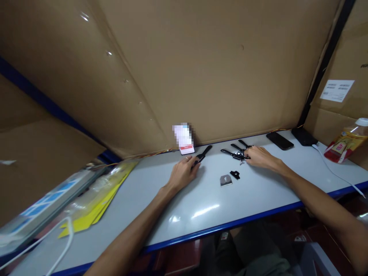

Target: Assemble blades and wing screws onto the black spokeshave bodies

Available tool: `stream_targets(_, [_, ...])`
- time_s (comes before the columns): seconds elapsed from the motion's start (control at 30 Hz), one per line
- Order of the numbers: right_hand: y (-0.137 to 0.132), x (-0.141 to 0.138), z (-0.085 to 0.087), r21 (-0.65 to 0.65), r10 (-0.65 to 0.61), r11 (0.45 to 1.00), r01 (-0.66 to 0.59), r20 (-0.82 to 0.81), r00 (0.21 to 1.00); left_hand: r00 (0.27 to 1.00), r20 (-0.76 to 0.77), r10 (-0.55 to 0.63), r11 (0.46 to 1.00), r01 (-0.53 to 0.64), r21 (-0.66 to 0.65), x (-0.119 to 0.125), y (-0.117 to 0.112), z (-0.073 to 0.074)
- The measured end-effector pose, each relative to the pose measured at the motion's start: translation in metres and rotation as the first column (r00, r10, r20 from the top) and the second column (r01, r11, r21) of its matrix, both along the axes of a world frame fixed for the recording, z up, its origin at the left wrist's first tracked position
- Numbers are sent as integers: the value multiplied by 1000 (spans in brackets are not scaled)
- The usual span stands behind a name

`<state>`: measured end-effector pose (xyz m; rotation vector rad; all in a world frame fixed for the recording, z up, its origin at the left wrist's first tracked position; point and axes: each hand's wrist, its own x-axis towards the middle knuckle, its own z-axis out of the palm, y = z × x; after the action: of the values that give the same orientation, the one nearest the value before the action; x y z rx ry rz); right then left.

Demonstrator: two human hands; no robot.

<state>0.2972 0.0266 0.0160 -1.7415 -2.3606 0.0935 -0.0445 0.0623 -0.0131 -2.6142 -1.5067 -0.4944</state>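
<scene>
My left hand [183, 171] is closed around the middle of a black spokeshave body [206, 151], whose one handle sticks out up and to the right. My right hand [258, 156] reaches down with bent fingers over a group of black spokeshave handles [227, 152] and small shiny metal parts [241, 162]. Its fingertips are partly hidden, so what they pinch is unclear. Between the hands, nearer the front edge, lie a flat grey blade [225, 180] with a slot and a small black cap plate [235, 174] with a hole.
A lit phone [186, 149] leans against the cardboard wall [218, 76]. To the right are a dark phone [280, 140], a black device [304, 136] with a white cable, and a bottle [346, 142]. On the left lie yellow sheets [97, 209], plastic wrap and a power strip [54, 199].
</scene>
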Motion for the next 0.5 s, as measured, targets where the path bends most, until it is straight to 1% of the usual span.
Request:
stream_targets(0.07, [-3,-4,-1,-26,-5,1000,6,47,999,989,37,-145,989,145,-8,9,-11,0])
stream_targets(0.1, [-4,-4,-1,-38,-8,999,11,63,998,972,49,-229,973,230,-16,15,-18,0])
stream_targets(0.17, [-5,-5,0,-58,-14,998,19,81,997,916,48,-398,915,400,-48,30,-33,0])
stream_targets(0.23, [-4,-5,1,-78,-16,997,23,83,996,851,25,-525,846,525,-89,45,-43,0])
stream_targets(0.3, [-2,-3,2,-103,-17,994,24,72,997,799,-3,-602,791,596,-136,60,-46,-1])
stream_targets(0.37, [1,-2,2,-134,-17,991,24,53,998,759,-32,-650,750,635,-183,74,-42,-2])
stream_targets(0.43, [4,-2,1,-167,-20,986,25,29,999,734,-60,-676,726,651,-222,87,-33,-3])
stream_targets(0.5, [6,-2,0,-197,-28,980,29,6,1000,721,-84,-688,714,652,-255,97,-24,-6])
